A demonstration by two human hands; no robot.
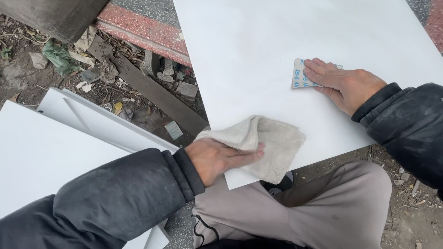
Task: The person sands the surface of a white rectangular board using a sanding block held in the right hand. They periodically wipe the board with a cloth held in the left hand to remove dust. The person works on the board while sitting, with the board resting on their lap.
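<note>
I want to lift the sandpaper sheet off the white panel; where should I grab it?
Probably the sandpaper left edge, approached from the left: the right hand presses the rest flat on the white panel, leaving only that end exposed.

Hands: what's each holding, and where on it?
Left hand presses the cloth flat at its near edge. Right hand pins the sandpaper sheet under its fingers.

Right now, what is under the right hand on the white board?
Under the right hand lies a sheet of sandpaper, flat on the white board. Only its left part shows; the fingers cover the rest.
</note>
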